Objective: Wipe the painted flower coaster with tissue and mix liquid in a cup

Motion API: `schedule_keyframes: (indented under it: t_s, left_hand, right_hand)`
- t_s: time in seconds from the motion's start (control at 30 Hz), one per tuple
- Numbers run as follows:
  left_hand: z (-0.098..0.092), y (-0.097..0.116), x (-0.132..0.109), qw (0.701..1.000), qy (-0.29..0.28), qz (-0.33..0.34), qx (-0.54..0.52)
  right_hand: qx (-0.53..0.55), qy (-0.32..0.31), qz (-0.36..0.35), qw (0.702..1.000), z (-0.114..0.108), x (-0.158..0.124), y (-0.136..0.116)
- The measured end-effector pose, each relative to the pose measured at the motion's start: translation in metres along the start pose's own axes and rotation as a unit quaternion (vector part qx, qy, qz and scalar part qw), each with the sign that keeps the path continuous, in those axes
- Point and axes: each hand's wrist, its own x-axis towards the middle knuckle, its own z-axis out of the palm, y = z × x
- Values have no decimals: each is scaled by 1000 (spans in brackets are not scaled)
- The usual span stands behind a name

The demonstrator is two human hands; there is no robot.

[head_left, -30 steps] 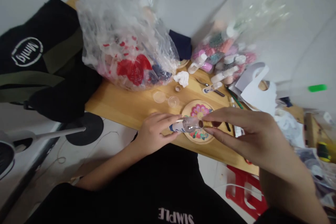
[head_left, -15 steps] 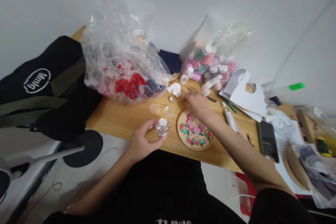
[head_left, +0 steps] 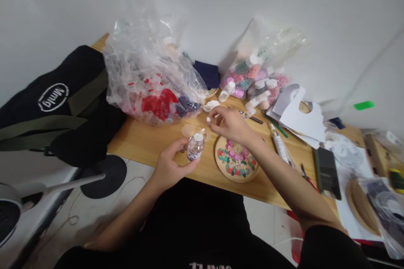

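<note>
From where I stand, the person's left hand (head_left: 173, 162) is wrapped around a small clear bottle (head_left: 195, 146), thumb on one side and fingers on the other, holding it nearly upright just over the table's (head_left: 151, 143) near edge. The bottle has a white top, and part of its label is covered by the thumb and fingers.

The right hand (head_left: 232, 124) is beyond and to the right of the bottle, thumb and forefinger curled toward each other at a small round white cap (head_left: 208, 120). I can't tell whether they grip it or only touch it. The wrist passes over the far edge of a flower-painted wooden disc (head_left: 236, 162), hiding some of it.

The bottle blocks part of a clear round piece (head_left: 204, 133) behind it. Past the right hand, a dark-handled tool (head_left: 256, 119) is partly covered, and the bottle's lettering is too small to read.
</note>
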Motion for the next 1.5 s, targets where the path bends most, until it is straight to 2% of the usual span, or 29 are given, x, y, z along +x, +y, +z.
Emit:
schedule_keyframes:
  t_s: [0.07, 0.13, 0.2, 0.27, 0.4, 0.5, 0.87, 1.2, 1.27, 1.4, 1.5]
  left_hand:
    - [1, 0, 0, 1000, 4, 10, 0]
    - [1, 2, 0, 1000, -2, 18, 3]
    - [1, 5, 3, 999, -10, 36, 20]
    - [1, 9, 6, 997, -16, 64, 47]
    - [1, 16, 10, 988, -28, 130, 78]
    - [2, 19, 10, 984, -27, 156, 85]
    - [0, 27, 11, 981, -62, 151, 108]
    - [0, 33, 10, 981, -81, 134, 113]
    - [0, 33, 10, 980, -75, 144, 119]
    - [2, 34, 10, 977, -73, 150, 132]
    - [3, 35, 10, 977, -78, 147, 132]
  right_hand:
    - [44, -4, -40, 998, -14, -14, -1]
    - [121, 21, -141, 982, -29, -30, -3]
    - [123, 40, -215, 968, -42, -43, -5]
    - [108, 48, -236, 964, -50, -54, -8]
    - [75, 39, -225, 971, -60, -66, -12]
    - [58, 24, -253, 965, -64, -71, -13]
    - [100, -3, -267, 959, -69, -75, -12]
    - [80, -11, -263, 961, -68, -79, -13]
    - [66, -2, -253, 965, -66, -80, -14]
    - [-6, 36, -191, 981, -63, -80, -17]
    - [-22, 28, -182, 983, -66, -80, -16]
